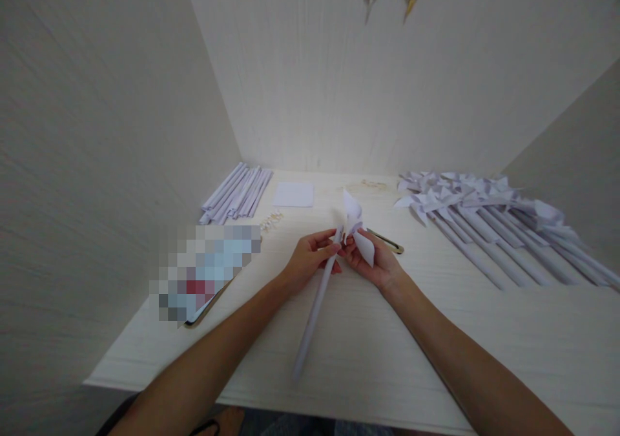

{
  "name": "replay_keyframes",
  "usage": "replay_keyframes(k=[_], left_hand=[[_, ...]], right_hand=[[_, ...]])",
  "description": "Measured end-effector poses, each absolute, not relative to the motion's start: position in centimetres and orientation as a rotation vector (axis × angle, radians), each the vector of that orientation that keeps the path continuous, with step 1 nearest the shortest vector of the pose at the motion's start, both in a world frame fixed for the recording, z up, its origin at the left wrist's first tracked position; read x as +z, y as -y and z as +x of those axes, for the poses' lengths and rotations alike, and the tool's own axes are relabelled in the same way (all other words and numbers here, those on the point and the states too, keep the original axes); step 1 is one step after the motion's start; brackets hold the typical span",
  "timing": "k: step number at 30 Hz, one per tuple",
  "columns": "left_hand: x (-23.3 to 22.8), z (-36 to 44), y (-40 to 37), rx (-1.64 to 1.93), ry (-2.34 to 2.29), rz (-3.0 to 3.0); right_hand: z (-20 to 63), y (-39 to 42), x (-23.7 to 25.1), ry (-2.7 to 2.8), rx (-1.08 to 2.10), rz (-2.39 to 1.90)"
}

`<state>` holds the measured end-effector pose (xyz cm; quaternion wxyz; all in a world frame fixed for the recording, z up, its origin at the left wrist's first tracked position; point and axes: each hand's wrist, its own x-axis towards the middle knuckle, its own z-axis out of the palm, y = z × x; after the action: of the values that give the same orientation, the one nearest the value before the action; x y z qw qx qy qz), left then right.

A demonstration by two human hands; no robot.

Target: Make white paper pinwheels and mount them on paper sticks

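In the middle of the head view, my left hand [310,259] is closed around the upper part of a rolled white paper stick [316,313], which slants down toward the table's front edge. My right hand [372,261] pinches a white paper pinwheel [353,211] at the stick's top end. The pinwheel's curled blades stand up and out past my right fingers. Whether the pinwheel is fastened to the stick is hidden by my fingertips. Just beyond my right hand lies a slim cutter knife [390,242], partly covered by that hand.
A pile of rolled paper sticks [237,194] lies at back left, near a square white paper stack [293,194] and small pale pieces [271,220]. A blurred-out flat device [213,281] lies at left. Finished-looking pinwheels on sticks [498,219] fill the right. Walls enclose the table [271,358].
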<state>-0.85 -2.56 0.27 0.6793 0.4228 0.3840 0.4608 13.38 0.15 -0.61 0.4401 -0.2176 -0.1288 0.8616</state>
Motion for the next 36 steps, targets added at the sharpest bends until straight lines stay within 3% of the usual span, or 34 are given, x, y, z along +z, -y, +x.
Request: replay_keyframes(k=[22, 36], left_hand=[[-0.2, -0.9, 2.4, 1.041, -0.870, 1.031], [-0.1, -1.1, 2.5, 1.043, -0.885, 1.079]], right_hand=[[12.5, 0.2, -0.1, 0.643, 1.791, -0.770], [12.2, 0.6, 0.9, 0.702, 1.797, -0.791]])
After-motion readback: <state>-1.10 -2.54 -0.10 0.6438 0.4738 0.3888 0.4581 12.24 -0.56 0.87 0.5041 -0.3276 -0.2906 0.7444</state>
